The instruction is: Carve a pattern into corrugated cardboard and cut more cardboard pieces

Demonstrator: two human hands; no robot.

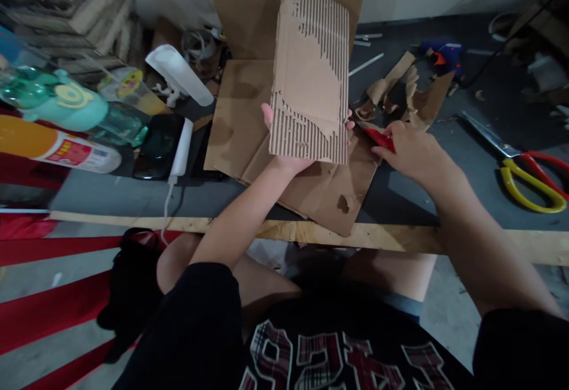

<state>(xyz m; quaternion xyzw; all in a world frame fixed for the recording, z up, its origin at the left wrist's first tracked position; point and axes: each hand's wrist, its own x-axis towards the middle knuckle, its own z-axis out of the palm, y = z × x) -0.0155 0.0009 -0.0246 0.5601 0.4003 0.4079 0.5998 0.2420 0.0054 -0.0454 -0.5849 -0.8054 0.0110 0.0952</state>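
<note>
A rectangular cardboard piece (311, 76) is held up by my left hand (293, 163), whose palm is beneath it and whose fingertips show at both side edges. Its face is partly smooth paper and partly bare corrugated ridges, with a ragged border between them. To the right of it, my right hand (411, 150) is closed on a red-handled tool (379, 138); the tool's tip lies close to the cardboard's right edge. Flat brown cardboard sheets (240, 117) lie on the table under both.
Scissors (511, 156) with red and yellow handles lie at the right, behind them a blue glue gun (444, 55) and torn cardboard strips (427, 102). Bottles (57, 147), a black case (159, 146) and a white device (182, 150) with a cable stand left. A wooden edge (391, 237) runs along the front.
</note>
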